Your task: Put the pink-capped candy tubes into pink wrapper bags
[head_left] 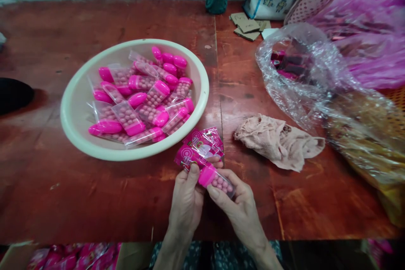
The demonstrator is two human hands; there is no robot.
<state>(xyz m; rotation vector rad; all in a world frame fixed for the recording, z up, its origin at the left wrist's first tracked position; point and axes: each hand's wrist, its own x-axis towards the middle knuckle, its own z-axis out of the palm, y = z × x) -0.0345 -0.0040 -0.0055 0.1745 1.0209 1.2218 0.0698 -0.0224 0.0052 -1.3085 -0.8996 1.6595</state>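
Note:
My right hand (237, 202) is closed round a small clear candy container (223, 184) with a bright pink cap, and pink candy balls show through its wall. Its capped end points up and left, towards my left hand (189, 194). Between the thumb and fingers of that left hand are printed pink wrappers (202, 145), fanned out beyond the fingertips. Both hands nearly meet above the table's front part. Close by on the left stands a cream plastic basin (68, 122) with many similar pink-capped containers (153, 95) lying jumbled in it.
A crumpled beige cloth (278, 141) lies to the right. Beyond it are a clear plastic bag (303, 97) with dark items, a pink bag (373, 29) and cardboard pieces (248, 25). Below the front edge, a carton (133, 255) holds pink packets. A dark round object (14, 95) sits far left.

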